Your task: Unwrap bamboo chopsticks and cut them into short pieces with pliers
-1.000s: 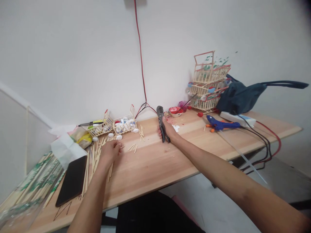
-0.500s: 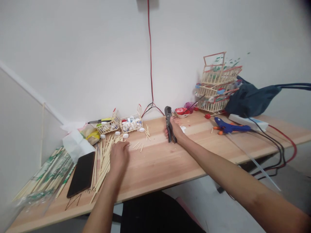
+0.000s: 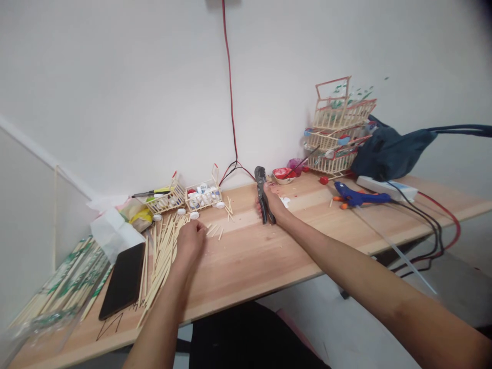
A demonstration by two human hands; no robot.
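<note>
My right hand (image 3: 273, 206) is stretched far across the wooden table (image 3: 261, 256) and is closed around the handles of dark grey cutting pliers (image 3: 262, 197), whose head points toward the wall. My left hand (image 3: 190, 241) rests palm down on the table with fingers curled at the edge of a pile of loose bamboo sticks (image 3: 161, 253). Whether those fingers hold a stick is hidden. A few short cut stick pieces (image 3: 215, 230) lie just right of the left hand.
A black phone (image 3: 123, 279) and wrapped chopstick packs (image 3: 57, 287) lie at the left. Two small stick baskets with bottle caps (image 3: 200, 196) stand by the wall. Stacked stick carts (image 3: 336, 128), a dark bag (image 3: 388, 151), a blue glue gun (image 3: 355, 197) and cables occupy the right.
The view has shifted slightly. My left hand has slid a little forward onto the stick pile. My right hand has stayed on the pliers.
</note>
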